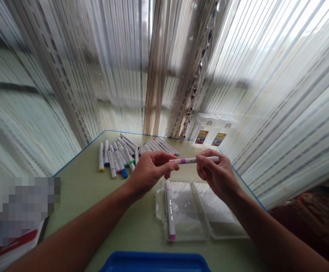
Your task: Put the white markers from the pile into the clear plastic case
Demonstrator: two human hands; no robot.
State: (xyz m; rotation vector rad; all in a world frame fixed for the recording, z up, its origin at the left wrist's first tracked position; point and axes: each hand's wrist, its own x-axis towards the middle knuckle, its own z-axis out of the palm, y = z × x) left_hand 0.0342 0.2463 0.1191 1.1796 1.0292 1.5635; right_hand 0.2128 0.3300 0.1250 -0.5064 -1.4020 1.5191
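Both my hands hold one white marker with a purple band [192, 160] level above the table. My left hand [150, 169] pinches its left end. My right hand [217, 173] is closed round its right end. Below them an open clear plastic case [207, 211] lies on the green table [96, 204]. A single white marker with pink tips [170, 209] lies in the case's left half. A pile of several white markers with coloured caps [124, 155] lies at the far side of the table, just beyond my left hand.
Two clear closed boxes with yellow and red labels [214, 136] stand at the table's far right corner. A blue tray edge [155, 262] shows at the near edge. Striped curtains hang close behind the table. Papers lie at the near left.
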